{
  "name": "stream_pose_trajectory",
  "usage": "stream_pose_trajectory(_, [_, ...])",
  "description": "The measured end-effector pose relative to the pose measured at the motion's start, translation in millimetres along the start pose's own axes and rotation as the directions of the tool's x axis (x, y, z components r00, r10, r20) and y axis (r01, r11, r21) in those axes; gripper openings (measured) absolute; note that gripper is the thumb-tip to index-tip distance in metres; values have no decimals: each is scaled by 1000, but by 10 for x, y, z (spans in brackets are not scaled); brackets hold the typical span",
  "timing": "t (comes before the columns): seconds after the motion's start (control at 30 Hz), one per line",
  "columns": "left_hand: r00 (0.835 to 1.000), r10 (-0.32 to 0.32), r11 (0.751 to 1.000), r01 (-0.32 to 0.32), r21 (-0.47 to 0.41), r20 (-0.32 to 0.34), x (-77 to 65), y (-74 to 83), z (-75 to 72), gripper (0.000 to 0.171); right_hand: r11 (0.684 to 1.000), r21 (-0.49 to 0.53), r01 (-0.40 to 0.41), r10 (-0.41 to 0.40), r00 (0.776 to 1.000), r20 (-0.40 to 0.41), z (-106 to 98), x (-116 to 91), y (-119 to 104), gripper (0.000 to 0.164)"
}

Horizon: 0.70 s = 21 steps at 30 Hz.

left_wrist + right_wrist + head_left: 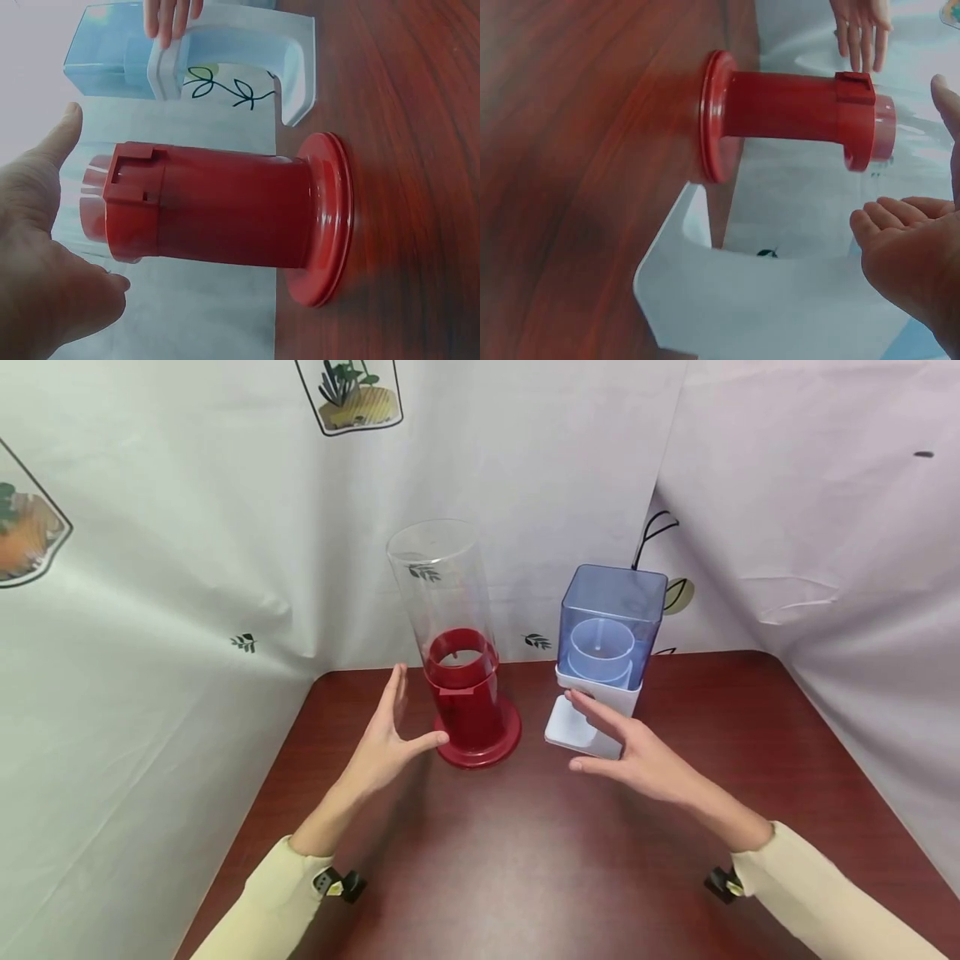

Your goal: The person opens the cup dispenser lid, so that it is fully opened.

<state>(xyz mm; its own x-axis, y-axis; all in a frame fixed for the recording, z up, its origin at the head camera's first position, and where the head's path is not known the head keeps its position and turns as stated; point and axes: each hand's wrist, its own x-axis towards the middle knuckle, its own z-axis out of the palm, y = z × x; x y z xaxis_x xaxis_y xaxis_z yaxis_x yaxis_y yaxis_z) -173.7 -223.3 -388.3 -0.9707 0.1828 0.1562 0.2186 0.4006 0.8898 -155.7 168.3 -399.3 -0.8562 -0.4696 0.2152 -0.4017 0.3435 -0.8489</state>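
Note:
A red dispenser stand [474,718] with a round foot stands upright at the back of the table, a tall clear tube [444,593] rising from its top. To its right is a second dispenser with a translucent blue square container [613,593] on a white base [573,727]. My left hand [381,750] is at the left of the red stand, thumb spread from straight fingers, holding nothing. In front of the white base, my right hand [637,756] has its thumb and fingers apart with nothing between them. In the right wrist view, the white base [727,300] shows below the red stand [787,109].
The dark red-brown table [510,860] has its back edge against a pale hanging cloth [330,552] printed with plants. The cloth also runs along the left and right sides. Small black devices [341,885] sit at both wrists.

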Motion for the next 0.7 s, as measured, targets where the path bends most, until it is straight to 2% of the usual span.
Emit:
stream_pose_trajectory(0.23, [1000,17,999,-18,-40,-20,135,20,36,115,990,139,38,-41,999,19,77,301,-43,90])
stream_pose_trajectory(0.4, [999,35,998,-36,-58,-29,204,28,68,112,989,135,67,-71,997,19,122,510,-38,91])
stream_pose_trajectory(0.53, [998,47,996,-49,-77,-34,241,35,114,109,989,136,59,-61,998,10,174,662,-35,90])
stream_pose_trajectory(0.7, [997,57,993,-62,-104,-51,266,43,158,106,986,164,-2,-1,1000,18,245,808,-42,92])
